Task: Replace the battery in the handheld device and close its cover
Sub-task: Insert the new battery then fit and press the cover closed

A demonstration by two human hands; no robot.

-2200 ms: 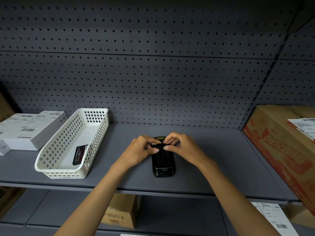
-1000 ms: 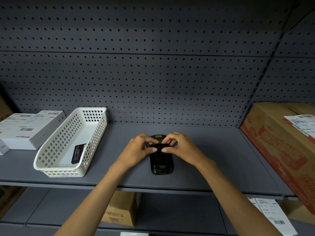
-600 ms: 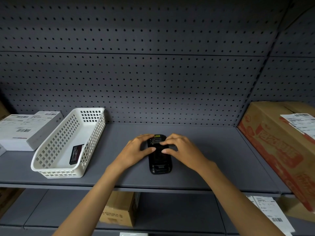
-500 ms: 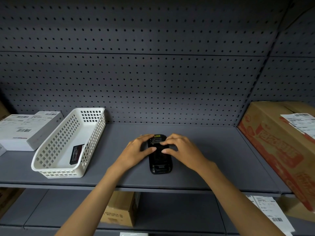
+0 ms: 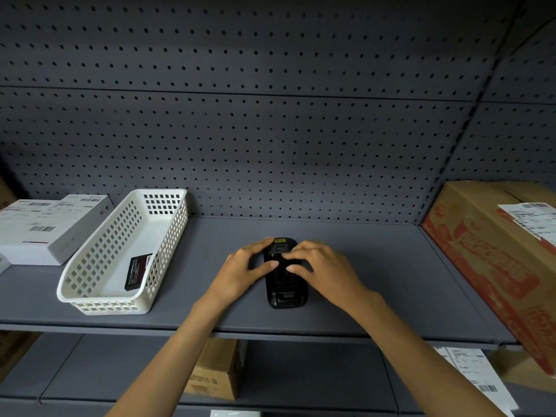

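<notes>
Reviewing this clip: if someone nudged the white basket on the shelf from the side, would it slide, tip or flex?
The white basket would probably slide easily: it looks like thin perforated plastic and holds only one small black pack, so it is likely light. Tipping seems unlikely, since it sits low and long on the flat shelf. Its lattice walls may flex a little if pushed near the rim.

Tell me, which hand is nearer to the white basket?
Left. The left hand rests on the handheld device, on the side facing the white basket; the right hand lies beyond it.
</notes>
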